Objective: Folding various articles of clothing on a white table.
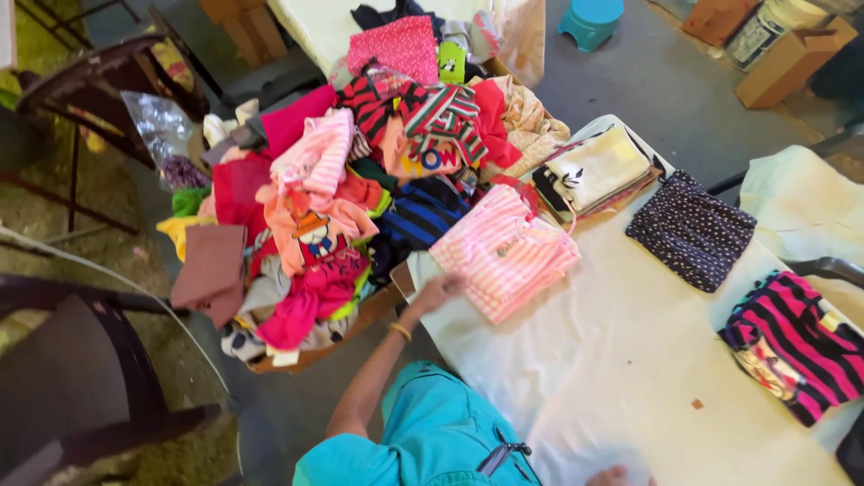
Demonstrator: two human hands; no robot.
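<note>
We see the left hand point(438, 292) laid flat, fingers spread, on the near left corner of a pink-and-white striped garment point(504, 252), which lies on the white-covered table point(621, 360) at its left edge, just beside a large heap of mixed clothes point(342, 198). The right hand point(621, 474) shows only as a sliver at the bottom of the view, resting on the table well apart from the striped garment; we cannot tell how its fingers are set. We judge the garment to be light, soft and limp: it will sag and fold under its own weight and is not fragile, though the smooth cover may let it slide. We judge the best hold to be a pinch at a hem, corner or shoulder seam. Beyond the garment lie a folded stack point(596, 171), a dark dotted cloth point(691, 230) and, farther right, a pink-and-black striped piece point(796, 342).
</note>
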